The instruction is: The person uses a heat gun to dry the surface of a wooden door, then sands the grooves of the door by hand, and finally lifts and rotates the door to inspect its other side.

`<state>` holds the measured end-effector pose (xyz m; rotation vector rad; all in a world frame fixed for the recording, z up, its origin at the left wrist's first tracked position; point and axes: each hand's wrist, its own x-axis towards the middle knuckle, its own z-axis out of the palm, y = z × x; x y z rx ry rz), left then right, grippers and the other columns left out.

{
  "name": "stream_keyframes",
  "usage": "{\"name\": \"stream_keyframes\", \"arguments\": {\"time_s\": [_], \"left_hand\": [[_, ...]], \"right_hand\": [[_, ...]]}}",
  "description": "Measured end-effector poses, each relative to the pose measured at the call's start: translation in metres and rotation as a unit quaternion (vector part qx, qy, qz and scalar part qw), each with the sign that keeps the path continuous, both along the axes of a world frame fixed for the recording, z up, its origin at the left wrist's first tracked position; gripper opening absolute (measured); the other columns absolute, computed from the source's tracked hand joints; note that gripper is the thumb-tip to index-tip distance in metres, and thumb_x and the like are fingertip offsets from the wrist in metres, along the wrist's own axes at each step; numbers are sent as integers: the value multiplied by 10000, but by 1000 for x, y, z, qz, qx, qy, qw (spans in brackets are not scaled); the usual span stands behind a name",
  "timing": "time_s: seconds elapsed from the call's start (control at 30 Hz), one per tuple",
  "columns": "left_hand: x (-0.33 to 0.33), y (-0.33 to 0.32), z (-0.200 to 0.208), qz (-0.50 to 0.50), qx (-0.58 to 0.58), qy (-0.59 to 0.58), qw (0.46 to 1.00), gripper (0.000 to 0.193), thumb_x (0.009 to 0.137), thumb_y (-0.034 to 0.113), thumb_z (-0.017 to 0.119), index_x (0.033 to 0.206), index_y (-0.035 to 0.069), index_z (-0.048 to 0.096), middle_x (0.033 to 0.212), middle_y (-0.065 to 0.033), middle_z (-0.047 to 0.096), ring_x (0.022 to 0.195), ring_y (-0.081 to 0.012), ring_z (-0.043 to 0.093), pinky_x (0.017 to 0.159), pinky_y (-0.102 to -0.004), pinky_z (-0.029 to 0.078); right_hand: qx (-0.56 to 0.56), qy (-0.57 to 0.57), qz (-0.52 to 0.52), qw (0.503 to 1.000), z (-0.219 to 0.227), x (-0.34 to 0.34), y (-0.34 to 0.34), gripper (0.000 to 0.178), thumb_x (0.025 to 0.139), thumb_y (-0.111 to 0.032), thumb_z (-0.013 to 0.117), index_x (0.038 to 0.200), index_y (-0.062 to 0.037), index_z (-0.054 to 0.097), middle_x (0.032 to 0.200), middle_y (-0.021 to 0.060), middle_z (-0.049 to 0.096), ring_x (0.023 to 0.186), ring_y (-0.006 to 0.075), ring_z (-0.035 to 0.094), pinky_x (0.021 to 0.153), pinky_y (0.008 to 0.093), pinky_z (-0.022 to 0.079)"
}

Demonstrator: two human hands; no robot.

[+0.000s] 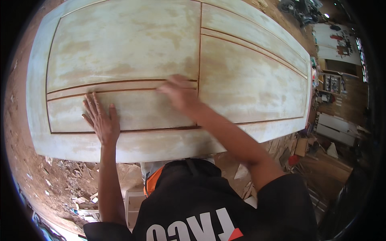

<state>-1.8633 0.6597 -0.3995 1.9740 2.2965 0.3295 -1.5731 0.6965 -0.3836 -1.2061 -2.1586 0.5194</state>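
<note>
A large door panel (132, 44) lies flat in front of me, whitish with patchy tan areas and reddish-brown grooves. My left hand (102, 121) rests on its near left part, fingers spread, tips by the lower of two parallel grooves. Farther right, my right hand (179, 93) is over the strip between those grooves (138, 85), close to the groove that crosses them. Motion blurs it; its fingers look curled together. Anything they hold is too small or hidden to make out.
Brown ground with scraps and debris (66, 180) surrounds the panel. A white frame-like box (132, 209) stands below its near edge. At the right are shelves with small items (333, 83), a white cabinet (335, 126) and a board with hanging tools (337, 42). A motorcycle (299, 9) stands at the far right.
</note>
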Motion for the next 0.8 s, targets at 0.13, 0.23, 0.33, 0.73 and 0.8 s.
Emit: {"name": "stream_keyframes", "arguments": {"time_s": [0.13,0.23,0.33,0.73,0.8], "left_hand": [[12,5,6,21,2,34,999,713,995,418,466,1600,142,210,1670,-110,163,1541,-325,126,1225,-555,57],[17,9,7,22,-2,36,999,714,990,424,467,1599,144,219,1667,-109,177,1539,-317,138,1226,-556,58],[13,6,5,26,1,32,999,706,994,429,460,1598,153,223,1667,-103,177,1540,-306,137,1229,-548,63],[22,7,8,36,-3,41,999,677,1001,394,487,1590,177,233,1659,-81,201,1533,-296,156,1233,-536,94],[21,6,10,36,-4,46,998,678,1002,393,488,1591,181,229,1659,-81,200,1534,-293,156,1233,-536,96]], "right_hand": [[-10,-65,-31,997,6,67,-16,173,839,-96,699,1008,-104,734,887,132,618,892,346,580,825,465,484],[41,-34,-8,999,-9,24,1,114,852,-115,691,960,-86,717,877,137,609,887,338,580,809,455,484],[-25,-17,18,999,4,-5,6,90,861,-127,660,916,-60,684,878,144,605,906,326,580,809,444,469],[-48,-148,29,987,30,67,-4,85,855,-87,640,900,-45,699,882,172,637,906,349,600,807,443,481],[-93,-226,43,969,38,110,-8,93,864,-104,652,903,-43,711,873,176,642,883,351,618,792,444,489]]}}
